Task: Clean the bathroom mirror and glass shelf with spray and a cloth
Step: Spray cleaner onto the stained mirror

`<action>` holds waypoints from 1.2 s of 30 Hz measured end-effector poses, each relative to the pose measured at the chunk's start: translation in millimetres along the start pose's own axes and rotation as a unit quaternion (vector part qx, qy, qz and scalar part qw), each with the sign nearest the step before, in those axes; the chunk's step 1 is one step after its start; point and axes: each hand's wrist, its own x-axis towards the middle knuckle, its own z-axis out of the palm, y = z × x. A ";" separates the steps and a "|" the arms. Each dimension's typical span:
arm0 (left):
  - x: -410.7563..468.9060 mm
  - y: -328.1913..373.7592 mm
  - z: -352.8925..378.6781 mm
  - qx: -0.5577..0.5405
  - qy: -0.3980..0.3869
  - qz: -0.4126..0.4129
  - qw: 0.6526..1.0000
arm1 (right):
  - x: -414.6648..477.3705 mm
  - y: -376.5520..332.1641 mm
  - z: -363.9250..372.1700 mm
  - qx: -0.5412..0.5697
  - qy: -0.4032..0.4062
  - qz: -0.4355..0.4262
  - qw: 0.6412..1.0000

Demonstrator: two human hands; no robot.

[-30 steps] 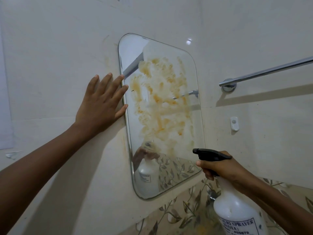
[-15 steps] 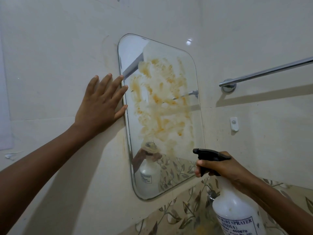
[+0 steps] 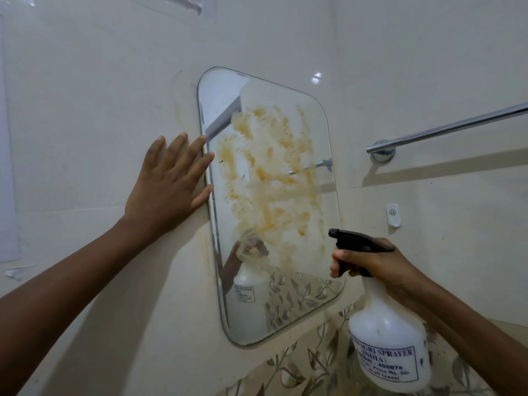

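A rounded rectangular mirror [image 3: 288, 132] hangs on the cream tiled wall, smeared with orange-brown stains over its middle. My left hand [image 3: 168, 187] lies flat on the wall, fingers spread, fingertips touching the mirror's left edge. My right hand [image 3: 374, 264] grips the neck of a white spray bottle [image 3: 388, 338] with a black trigger head [image 3: 354, 241], nozzle pointing at the mirror's lower part. My fingers are curled on the trigger. A wet foggy patch sits on the glass near the bottle's reflection. No cloth or glass shelf is in view.
A chrome towel bar [image 3: 445, 130] is fixed to the right wall, above a small white wall hook [image 3: 393, 214]. A band of leaf-patterned tiles [image 3: 308, 364] runs below the mirror.
The view has shifted slightly downward. My right hand's fingers have closed more on the trigger, and a misted patch has appeared low on the mirror. My left hand stays in place.
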 end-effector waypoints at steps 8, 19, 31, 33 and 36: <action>-1.3 0.7 0.2 0.008 0.009 0.000 1.000 | 11.5 -15.8 6.6 0.015 -0.035 0.016 0.999; 0.0 -0.3 0.8 0.009 0.007 0.002 1.000 | 28.8 -20.3 -4.2 -0.003 0.076 -0.026 0.997; -0.8 -0.7 0.7 0.015 0.003 -0.003 1.000 | 34.3 -2.9 -8.3 0.064 0.073 0.047 0.994; -0.6 -0.2 1.3 0.016 0.003 -0.003 1.000 | 32.8 -1.7 -9.2 0.039 0.057 0.025 0.997; -0.5 0.4 2.1 0.018 0.000 -0.003 1.000 | 30.8 0.5 -12.4 0.040 0.032 0.006 0.999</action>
